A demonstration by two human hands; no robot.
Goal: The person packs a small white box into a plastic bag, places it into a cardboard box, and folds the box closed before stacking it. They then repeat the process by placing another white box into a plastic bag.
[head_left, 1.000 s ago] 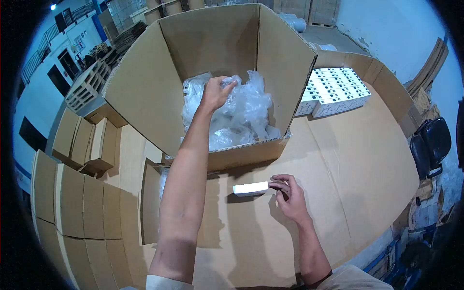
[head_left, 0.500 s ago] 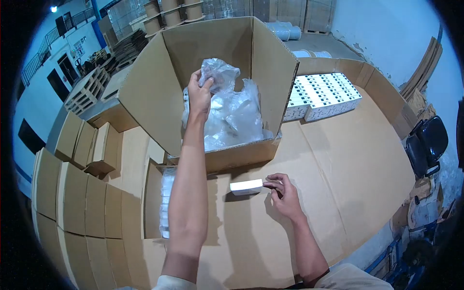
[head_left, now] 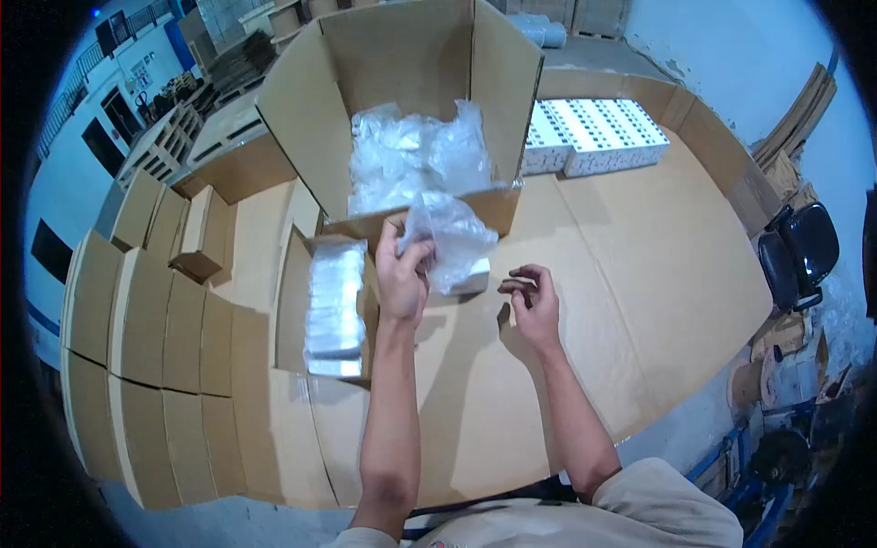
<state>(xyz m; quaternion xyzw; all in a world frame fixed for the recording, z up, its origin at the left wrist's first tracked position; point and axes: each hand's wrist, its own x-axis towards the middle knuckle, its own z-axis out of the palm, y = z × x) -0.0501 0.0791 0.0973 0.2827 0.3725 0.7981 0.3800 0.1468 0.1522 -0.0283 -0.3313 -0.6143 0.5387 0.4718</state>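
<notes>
My left hand [head_left: 402, 274] pinches a clear plastic bag [head_left: 449, 239] in front of a large open carton [head_left: 397, 55]. Inside that carton lies a heap of similar clear bags [head_left: 411, 155]. A small white box [head_left: 475, 277] rests on the cardboard surface, partly hidden behind the bag in my left hand. To its right, my right hand [head_left: 534, 306] hovers with curled fingers apart and nothing in them. At my left forearm stands a smaller open carton [head_left: 290, 310] holding a row of white boxes in clear wrapping [head_left: 335, 306].
Several white boxes with dark marks [head_left: 603, 137] are stacked at the back right of the cardboard-covered table [head_left: 658, 301]. Stacked brown cartons [head_left: 146, 320] line the left side. A low cardboard wall [head_left: 722, 155] edges the table, with a black chair [head_left: 804, 256] beyond it.
My left hand has come out of the large carton with a plastic bag and moved down toward the small white box. My right hand has let go of that box. The view has tilted.
</notes>
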